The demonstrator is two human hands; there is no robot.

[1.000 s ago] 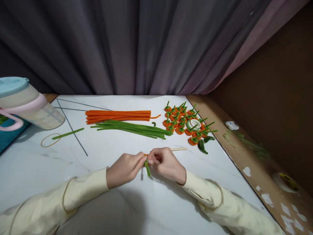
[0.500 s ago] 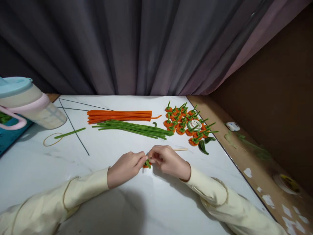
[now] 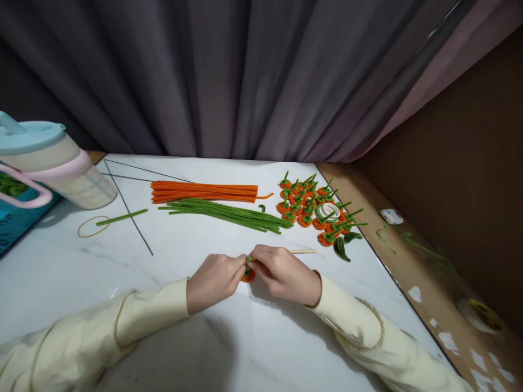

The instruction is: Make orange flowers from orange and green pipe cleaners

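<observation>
Hands (image 3: 249, 272) mostly hide small orange-green piece (image 3: 248, 274).

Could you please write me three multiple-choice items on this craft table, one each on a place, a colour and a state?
1. Where does the green bundle lie?
A. nearer the person than the orange bundle
B. beyond it
C. on top of it

2. What colour is the jug lid?
A. red
B. light blue
C. black

3. How is the small orange piece held?
A. by neither hand
B. under a flat palm
C. pinched between left hand and right hand

Answers: 1 A, green lies closer; 2 B, lid is pale blue; 3 C, both fingertips meet on it.
</observation>
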